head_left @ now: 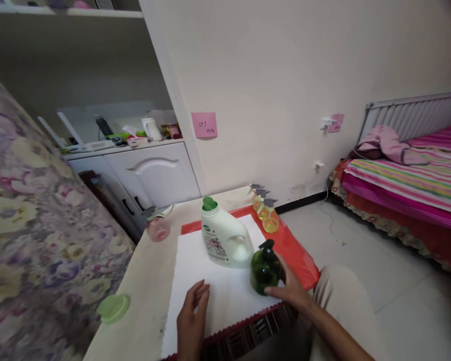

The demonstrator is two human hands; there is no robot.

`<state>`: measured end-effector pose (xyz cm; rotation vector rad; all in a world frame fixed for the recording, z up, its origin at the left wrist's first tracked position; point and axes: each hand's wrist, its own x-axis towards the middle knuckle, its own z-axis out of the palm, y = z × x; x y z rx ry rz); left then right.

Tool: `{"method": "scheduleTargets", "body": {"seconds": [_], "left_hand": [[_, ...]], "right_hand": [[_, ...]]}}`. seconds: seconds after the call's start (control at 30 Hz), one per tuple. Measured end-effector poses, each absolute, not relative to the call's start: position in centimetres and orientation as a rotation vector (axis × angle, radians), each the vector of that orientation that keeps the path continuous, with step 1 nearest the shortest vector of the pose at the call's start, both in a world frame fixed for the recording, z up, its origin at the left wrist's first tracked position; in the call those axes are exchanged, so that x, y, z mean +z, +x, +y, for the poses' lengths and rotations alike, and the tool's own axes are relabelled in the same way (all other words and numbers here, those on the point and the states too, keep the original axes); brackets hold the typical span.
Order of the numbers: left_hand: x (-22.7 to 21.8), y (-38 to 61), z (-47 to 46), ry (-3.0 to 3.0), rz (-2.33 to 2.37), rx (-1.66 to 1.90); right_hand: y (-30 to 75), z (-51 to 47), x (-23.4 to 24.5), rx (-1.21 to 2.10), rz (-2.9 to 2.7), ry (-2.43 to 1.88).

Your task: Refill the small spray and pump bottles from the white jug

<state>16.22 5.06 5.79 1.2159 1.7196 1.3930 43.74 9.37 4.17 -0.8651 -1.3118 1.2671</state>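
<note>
My right hand [288,288] is wrapped round the lower side of a dark green pump bottle [263,266] that stands on a white sheet [195,271]. My left hand [191,316] rests on the same sheet with its fingers stretched out, holding nothing. Just behind the green bottle stands a white detergent jug [224,236] with a green cap. The white sheet lies over a red mat [296,250] on a low beige table [146,286].
Yellow spray bottles [266,213] stand at the table's far right, a pink spray bottle [157,223] at its left. A green lid [113,307] lies near the left edge. A floral sofa [30,220] is left, white cabinets [150,170] behind, a striped bed [409,180] right.
</note>
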Motion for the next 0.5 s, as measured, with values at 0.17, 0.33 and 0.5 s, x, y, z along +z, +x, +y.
{"method": "scheduleTargets", "body": {"seconds": [0.17, 0.33, 0.5], "left_hand": [[2.9, 13.7, 6.3, 1.279, 1.858, 1.249], [1.0, 13.5, 6.6, 1.36, 1.978, 1.159], [0.9, 13.7, 6.5, 1.356, 2.0, 1.096]], "right_hand": [[49.0, 15.0, 3.5, 1.109, -1.2, -0.997], [51.4, 19.1, 2.5, 1.101, -1.16, -1.062], [51.3, 20.7, 1.2, 1.113, -1.16, -1.053]]}}
